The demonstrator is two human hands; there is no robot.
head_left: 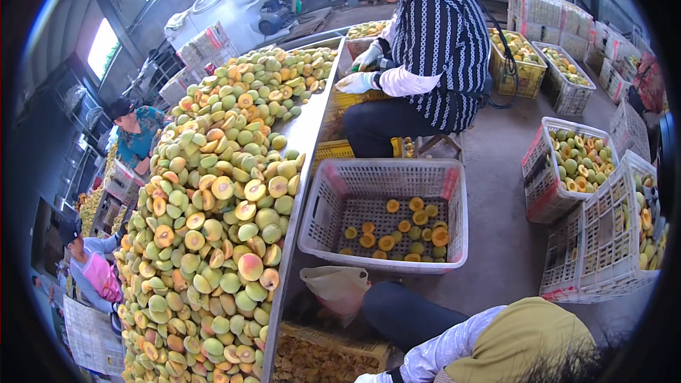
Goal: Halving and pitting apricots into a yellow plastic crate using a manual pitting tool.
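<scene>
Metal table [306,126], one fruit heap [213,223], two windows [104,47]

Top [528,337]: olive/mustard, looks plain, w/ soft folds at shoulder & upper arm. R sleeve [457,342]: pale lavender-grey/wht, faint mottled pattern, wrinkled, diff. fabric & colour vs. the olive. Blk band [397,376] at wrist end of sleeve. Wht glove on R hand [374,379], mostly cut off by btm edge. Trouser leg [415,314]: dk navy, plain. Loose hair [611,363], blurred, nr lower R rim.
</scene>
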